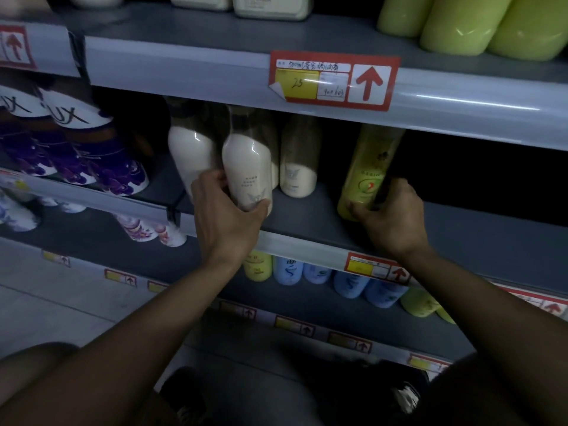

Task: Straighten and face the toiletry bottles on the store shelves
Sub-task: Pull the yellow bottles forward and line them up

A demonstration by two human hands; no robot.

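Observation:
My left hand [226,218] grips the base of a white bottle [247,161] near the front of the middle shelf [307,216], its label facing me. Another white bottle [192,149] stands just left of it, and a cream one [298,167] sits further back to its right. My right hand [388,215] holds the lower part of a yellow-green bottle [367,167] that leans slightly to the right; its top is hidden behind the shelf edge above.
Purple-and-white bottles [92,152] fill the left of the shelf. Green bottles [473,23] stand on the shelf above, over a red price tag [333,79]. Blue and yellow bottles [319,275] line the shelf below. The shelf area right of the yellow-green bottle is dark.

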